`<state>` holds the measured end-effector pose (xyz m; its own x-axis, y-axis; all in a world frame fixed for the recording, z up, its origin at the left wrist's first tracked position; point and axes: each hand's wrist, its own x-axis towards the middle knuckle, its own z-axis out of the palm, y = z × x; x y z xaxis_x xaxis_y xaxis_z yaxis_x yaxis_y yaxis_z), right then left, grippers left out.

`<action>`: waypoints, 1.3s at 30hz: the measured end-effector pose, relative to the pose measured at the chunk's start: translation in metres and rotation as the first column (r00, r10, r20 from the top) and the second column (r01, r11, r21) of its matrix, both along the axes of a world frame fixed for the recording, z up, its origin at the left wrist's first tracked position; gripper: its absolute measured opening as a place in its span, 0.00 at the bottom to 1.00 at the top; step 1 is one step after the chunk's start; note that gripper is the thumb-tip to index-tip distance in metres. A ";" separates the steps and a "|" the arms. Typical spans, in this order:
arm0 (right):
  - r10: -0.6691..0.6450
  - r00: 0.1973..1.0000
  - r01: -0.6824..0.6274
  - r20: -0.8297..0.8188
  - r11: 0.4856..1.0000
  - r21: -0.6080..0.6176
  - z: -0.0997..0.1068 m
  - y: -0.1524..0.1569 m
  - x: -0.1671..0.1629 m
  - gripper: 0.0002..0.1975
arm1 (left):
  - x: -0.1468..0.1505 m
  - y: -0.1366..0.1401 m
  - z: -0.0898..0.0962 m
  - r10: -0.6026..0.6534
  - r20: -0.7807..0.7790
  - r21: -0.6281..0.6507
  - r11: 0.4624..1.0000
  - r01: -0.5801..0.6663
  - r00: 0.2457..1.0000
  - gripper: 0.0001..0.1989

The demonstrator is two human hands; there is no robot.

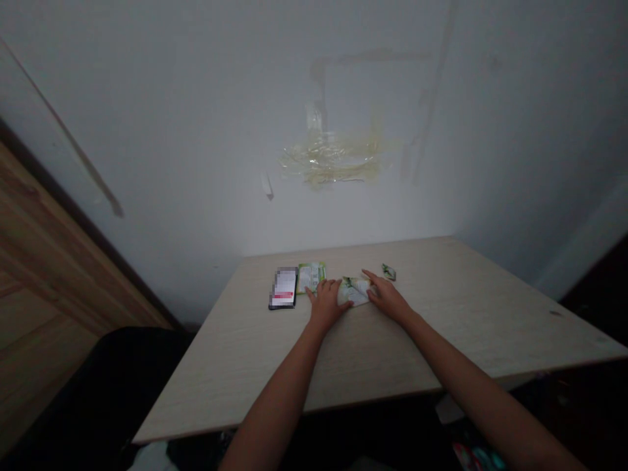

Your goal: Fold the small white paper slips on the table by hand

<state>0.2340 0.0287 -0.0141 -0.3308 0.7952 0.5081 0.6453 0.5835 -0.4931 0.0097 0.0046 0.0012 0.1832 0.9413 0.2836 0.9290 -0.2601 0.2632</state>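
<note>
A folded sheet of printed paper (357,291), white with green plant pictures, lies on the table between my hands. My left hand (326,305) rests at its left side, fingers spread and the thumb along the near edge. At the paper's right edge, my right hand (391,301) has its thumb and fingers on it, with the index finger stretched forward. Just beyond my left hand lies a green and white printed packet (311,275), partly covered by the fingers. A small piece with a similar green print (388,271) sits beyond my right hand.
A phone (283,288) with a lit, blurred screen lies left of the packet. The pale wooden table (471,307) meets a grey wall (206,131) bearing strips of clear tape (338,160). A dark shape (122,366) stands off the table's left edge, near wooden panelling (44,261).
</note>
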 end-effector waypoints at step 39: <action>0.145 0.973 -0.154 0.180 0.987 0.036 -0.007 0.005 0.015 0.12 | -0.014 -0.003 0.011 -0.191 -0.035 -0.096 0.978 0.187 0.981 0.22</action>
<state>0.2491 0.0340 -0.0211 -0.5315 0.7055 0.4689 0.6231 0.7006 -0.3478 -0.0045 0.0015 0.0124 0.3707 0.9101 0.1850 0.8765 -0.4087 0.2543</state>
